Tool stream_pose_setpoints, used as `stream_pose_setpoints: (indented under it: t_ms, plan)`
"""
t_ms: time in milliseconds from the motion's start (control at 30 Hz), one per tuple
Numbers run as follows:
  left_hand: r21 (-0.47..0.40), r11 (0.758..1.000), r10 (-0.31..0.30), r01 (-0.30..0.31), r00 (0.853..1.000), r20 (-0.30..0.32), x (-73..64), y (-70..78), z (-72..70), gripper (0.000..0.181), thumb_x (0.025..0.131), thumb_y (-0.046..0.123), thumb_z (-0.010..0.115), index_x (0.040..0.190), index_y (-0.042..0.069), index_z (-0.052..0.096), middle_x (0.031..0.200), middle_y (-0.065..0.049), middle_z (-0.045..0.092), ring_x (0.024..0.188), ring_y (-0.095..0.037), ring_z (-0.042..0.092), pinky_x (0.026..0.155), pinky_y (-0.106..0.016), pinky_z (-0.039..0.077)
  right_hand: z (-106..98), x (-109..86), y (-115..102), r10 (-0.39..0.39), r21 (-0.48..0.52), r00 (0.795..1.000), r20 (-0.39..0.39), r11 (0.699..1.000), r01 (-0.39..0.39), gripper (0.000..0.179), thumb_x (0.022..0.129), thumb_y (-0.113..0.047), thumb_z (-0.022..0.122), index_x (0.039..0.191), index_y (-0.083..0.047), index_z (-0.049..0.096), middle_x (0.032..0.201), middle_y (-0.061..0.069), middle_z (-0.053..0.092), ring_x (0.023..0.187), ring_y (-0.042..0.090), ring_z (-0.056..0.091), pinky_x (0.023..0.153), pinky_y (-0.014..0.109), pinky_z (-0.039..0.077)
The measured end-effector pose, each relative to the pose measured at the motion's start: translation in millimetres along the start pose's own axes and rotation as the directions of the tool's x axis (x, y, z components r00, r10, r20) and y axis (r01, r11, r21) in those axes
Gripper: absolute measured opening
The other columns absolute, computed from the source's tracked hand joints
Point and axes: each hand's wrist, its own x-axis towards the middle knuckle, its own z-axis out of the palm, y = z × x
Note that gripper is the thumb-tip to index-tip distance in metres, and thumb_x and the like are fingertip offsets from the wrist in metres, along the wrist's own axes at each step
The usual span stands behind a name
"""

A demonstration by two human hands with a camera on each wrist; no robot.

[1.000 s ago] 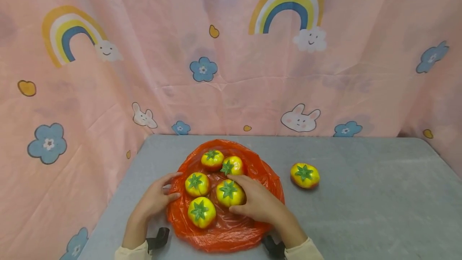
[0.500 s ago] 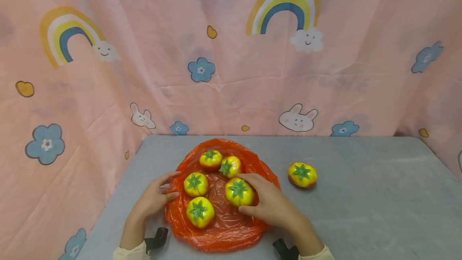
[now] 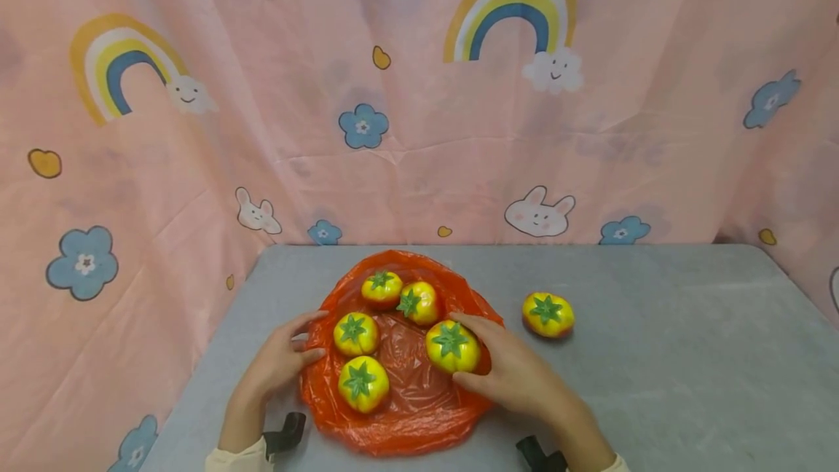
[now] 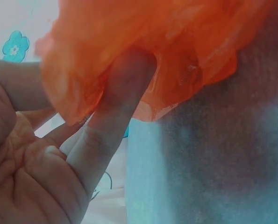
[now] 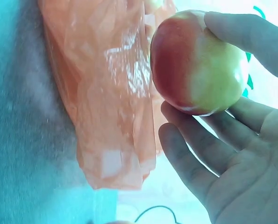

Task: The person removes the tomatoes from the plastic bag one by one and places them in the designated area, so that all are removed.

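Observation:
My right hand (image 3: 514, 366) holds a yellow-and-red tomato (image 3: 453, 347) with a green star-shaped calyx, over the right part of an open red plastic bag (image 3: 406, 439). In the right wrist view, thumb and fingers grip the tomato (image 5: 197, 65) from either side, its red underside showing. At the bag's left edge, my left hand (image 3: 275, 355) pinches the film. The left wrist view shows the thumb against the bag (image 4: 176, 70), with the other fingers partly hidden behind it. Several similar tomatoes (image 3: 357, 334) sit within the bag's rim.
One more tomato (image 3: 548, 315) lies on the grey table (image 3: 688, 355), to the right of the bag. A pink patterned curtain (image 3: 419, 100) hangs behind the table. Black wrist mounts (image 3: 286, 434) show below both hands.
My right hand has moved to the right with the tomato, from the middle of the bag toward its right edge. The left hand has stayed at the bag's left edge.

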Motion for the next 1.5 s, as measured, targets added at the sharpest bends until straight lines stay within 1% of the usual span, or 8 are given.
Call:
stream_pose_setpoints:
  t_ms: [200, 333, 533, 767, 967, 1067, 1200, 1500]
  plan:
    - [0.007, 1.0, -0.001, 0.001, 1.0, 0.0, 0.1, 2.2, -0.7, 0.059, 0.089, 0.001, 0.069, 0.144, 0.014, 0.051, 0.14, -0.022, 0.053, 0.115, -0.039, 0.065, 0.084, -0.046, 0.061, -7.1, -2.8, 2.0, 0.033, 0.026, 0.999, -0.012, 0.999, -0.033, 0.072, 0.08, -0.029, 0.083, 0.144, -0.027, 0.049, 0.144, -0.002, 0.054, 0.127, 0.023, 0.055, 0.106, 0.056, 0.048]
    - [0.013, 1.0, -0.001, 0.001, 1.0, -0.004, 0.9, 1.9, -0.2, 0.059, 0.089, 0.0, 0.069, 0.143, 0.014, 0.052, 0.14, -0.022, 0.053, 0.115, -0.039, 0.065, 0.084, -0.046, 0.061, -9.6, -5.2, 4.2, 0.045, 0.019, 0.999, -0.021, 0.999, -0.044, 0.071, 0.08, -0.029, 0.083, 0.142, -0.029, 0.05, 0.144, -0.003, 0.054, 0.125, 0.021, 0.056, 0.105, 0.054, 0.05]
    - [0.019, 1.0, -0.002, 0.002, 1.0, -0.011, 0.6, 0.3, 1.0, 0.058, 0.089, -0.002, 0.068, 0.143, 0.015, 0.052, 0.14, -0.022, 0.053, 0.115, -0.039, 0.065, 0.085, -0.046, 0.061, -11.6, -7.7, 10.9, 0.022, -0.021, 0.999, -0.041, 1.0, -0.023, 0.069, 0.079, -0.028, 0.082, 0.141, -0.03, 0.051, 0.143, -0.004, 0.056, 0.124, 0.019, 0.057, 0.105, 0.052, 0.05]
    - [0.022, 1.0, -0.002, 0.002, 1.0, -0.014, -1.7, 3.0, 1.1, 0.058, 0.089, -0.003, 0.067, 0.142, 0.014, 0.053, 0.14, -0.022, 0.053, 0.114, -0.038, 0.065, 0.086, -0.046, 0.061, -16.0, -9.1, 16.4, -0.011, -0.052, 0.998, -0.06, 0.999, 0.008, 0.071, 0.08, -0.028, 0.082, 0.144, -0.023, 0.05, 0.143, 0.0, 0.057, 0.126, 0.022, 0.057, 0.107, 0.053, 0.049]
    - [0.017, 1.0, 0.0, 0.0, 1.0, -0.012, -1.5, 3.8, 0.5, 0.058, 0.089, -0.003, 0.067, 0.142, 0.013, 0.053, 0.139, -0.021, 0.054, 0.113, -0.036, 0.066, 0.086, -0.045, 0.061, -22.9, -8.9, 18.4, -0.032, -0.067, 0.997, -0.076, 0.997, 0.027, 0.07, 0.08, -0.028, 0.082, 0.143, -0.023, 0.051, 0.143, 0.002, 0.057, 0.117, 0.021, 0.059, 0.1, 0.051, 0.053]
    - [0.025, 1.0, -0.006, 0.006, 1.0, -0.012, -1.7, 4.5, 0.4, 0.058, 0.089, -0.003, 0.067, 0.142, 0.014, 0.053, 0.139, -0.021, 0.054, 0.112, -0.035, 0.066, 0.086, -0.045, 0.061, -26.3, -10.1, 20.0, -0.036, -0.074, 0.996, -0.082, 0.997, 0.03, 0.07, 0.081, -0.027, 0.081, 0.144, -0.023, 0.05, 0.143, 0.002, 0.056, 0.12, 0.023, 0.06, 0.101, 0.052, 0.053]
    - [0.029, 1.0, -0.002, 0.002, 1.0, -0.008, -1.0, 5.1, 0.7, 0.058, 0.089, -0.002, 0.068, 0.142, 0.013, 0.053, 0.139, -0.022, 0.054, 0.112, -0.036, 0.066, 0.085, -0.046, 0.061, -29.9, -11.4, 21.7, -0.023, -0.072, 0.997, -0.074, 0.997, 0.017, 0.071, 0.082, -0.029, 0.081, 0.145, -0.024, 0.049, 0.146, 0.004, 0.055, 0.127, 0.025, 0.058, 0.103, 0.054, 0.051]
    - [0.006, 0.999, -0.033, 0.033, 0.999, -0.008, -1.1, 3.0, 0.8, 0.059, 0.089, -0.003, 0.068, 0.143, 0.014, 0.052, 0.141, -0.021, 0.052, 0.113, -0.035, 0.066, 0.085, -0.045, 0.061, -31.0, -16.6, 22.8, 0.047, -0.065, 0.997, -0.054, 0.997, -0.05, 0.072, 0.081, -0.032, 0.082, 0.145, -0.025, 0.049, 0.145, 0.0, 0.056, 0.125, 0.022, 0.058, 0.102, 0.051, 0.053]
